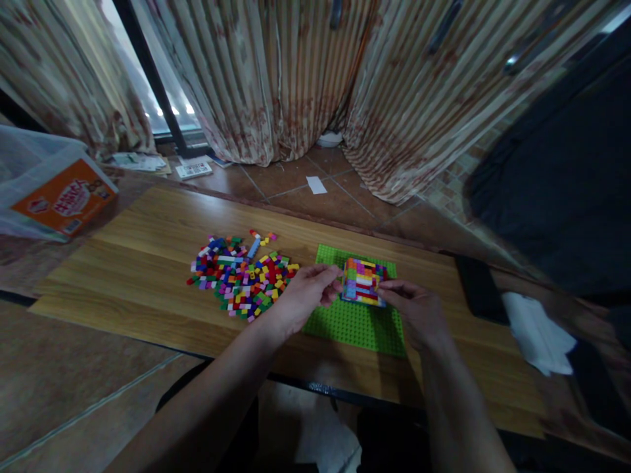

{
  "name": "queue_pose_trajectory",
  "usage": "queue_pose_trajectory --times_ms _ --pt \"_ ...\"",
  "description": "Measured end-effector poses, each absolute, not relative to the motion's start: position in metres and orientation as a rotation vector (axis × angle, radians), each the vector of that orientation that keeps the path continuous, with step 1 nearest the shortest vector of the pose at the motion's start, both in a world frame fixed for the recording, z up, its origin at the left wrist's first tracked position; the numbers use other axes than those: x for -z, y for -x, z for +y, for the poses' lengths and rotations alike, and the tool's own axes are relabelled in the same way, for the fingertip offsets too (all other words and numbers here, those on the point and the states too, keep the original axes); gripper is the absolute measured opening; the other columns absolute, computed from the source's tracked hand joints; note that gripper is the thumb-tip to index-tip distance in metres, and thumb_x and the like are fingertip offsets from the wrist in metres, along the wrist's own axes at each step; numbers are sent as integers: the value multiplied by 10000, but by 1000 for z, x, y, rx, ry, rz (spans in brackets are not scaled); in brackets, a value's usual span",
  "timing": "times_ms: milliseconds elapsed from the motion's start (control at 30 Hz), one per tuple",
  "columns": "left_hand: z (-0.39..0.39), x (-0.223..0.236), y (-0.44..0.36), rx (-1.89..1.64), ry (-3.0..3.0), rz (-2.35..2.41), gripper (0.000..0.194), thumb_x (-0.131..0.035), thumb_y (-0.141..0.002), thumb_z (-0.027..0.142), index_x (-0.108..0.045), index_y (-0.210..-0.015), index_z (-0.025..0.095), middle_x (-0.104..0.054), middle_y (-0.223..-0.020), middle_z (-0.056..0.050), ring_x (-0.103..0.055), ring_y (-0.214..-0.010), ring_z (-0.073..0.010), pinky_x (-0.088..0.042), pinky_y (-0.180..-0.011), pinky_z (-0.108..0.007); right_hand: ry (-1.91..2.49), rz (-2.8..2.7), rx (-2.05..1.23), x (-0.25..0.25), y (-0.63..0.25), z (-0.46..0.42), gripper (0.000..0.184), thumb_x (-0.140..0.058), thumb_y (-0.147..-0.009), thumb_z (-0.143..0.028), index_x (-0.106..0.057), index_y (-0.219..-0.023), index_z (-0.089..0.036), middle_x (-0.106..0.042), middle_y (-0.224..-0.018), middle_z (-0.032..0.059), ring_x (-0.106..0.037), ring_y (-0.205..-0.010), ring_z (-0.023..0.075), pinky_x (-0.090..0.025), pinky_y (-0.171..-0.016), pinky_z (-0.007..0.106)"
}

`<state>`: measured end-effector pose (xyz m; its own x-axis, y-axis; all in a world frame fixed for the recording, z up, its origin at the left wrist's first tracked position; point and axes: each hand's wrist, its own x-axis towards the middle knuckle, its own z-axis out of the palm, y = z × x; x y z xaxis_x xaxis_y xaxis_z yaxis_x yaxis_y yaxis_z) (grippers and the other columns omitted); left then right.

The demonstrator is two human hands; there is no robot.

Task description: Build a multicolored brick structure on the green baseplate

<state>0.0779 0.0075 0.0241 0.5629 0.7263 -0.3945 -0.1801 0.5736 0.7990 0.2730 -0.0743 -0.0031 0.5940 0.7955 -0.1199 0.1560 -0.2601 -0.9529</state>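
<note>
A green studded baseplate (355,332) lies on the wooden table, carrying a low block of multicoloured toy bricks (362,282) in rows of red, yellow, orange, white and purple. My left hand (310,292) is at the left side of this block, thumb and forefinger pinched together; anything between them is too small to make out. From the right, my right hand (419,309) reaches over the block's edge with its fingertips closed together at the bricks. Whatever those fingertips hold is hidden.
Loose toy bricks (254,279) are heaped left of the baseplate. The wooden table (142,263) bears a dark flat object (480,289) at its right, near white paper or cloth (537,332). A clear plastic tub (49,180) stands far left; striped curtains (276,79) hang behind.
</note>
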Motion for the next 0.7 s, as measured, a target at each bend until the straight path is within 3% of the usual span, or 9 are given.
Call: queue_pose_trajectory --times_ms 133,233,400,700 --pt "8 -30 -77 -571 -655 749 286 -508 -945 340 -647 -860 105 -656 -744 -62 -607 -633 -101 -476 -627 -212 1761 -856 -665 3 -274 -76 278 -802 -611 -408 -732 -767 -189 -726 -828 44 -659 -772 193 -521 -780 382" --pt "10 -32 -77 -544 -595 728 343 -464 -966 380 -642 -878 99 -675 -773 -88 -646 -688 -132 -513 -700 -252 1719 -941 -417 -2 -265 -75 228 -756 -688 -401 -727 -783 -196 -701 -972 64 -653 -907 217 -525 -820 397" --pt "8 -32 -78 -544 -556 661 390 -515 -928 469 -650 -924 103 -691 -822 -107 -657 -754 -154 -522 -774 -280 1633 -1291 -187 -16 -233 -73 117 -651 -831 -341 -728 -852 -255 -671 -1000 48 -632 -978 208 -498 -907 414" --pt "4 -29 -78 -551 -569 495 409 -593 -873 511 -692 -1007 139 -671 -948 -76 -614 -872 -134 -473 -865 -272 1658 -1489 -140 -9 -206 -70 187 -573 -899 -346 -724 -992 -289 -639 -1121 61 -586 -1092 230 -477 -956 445"
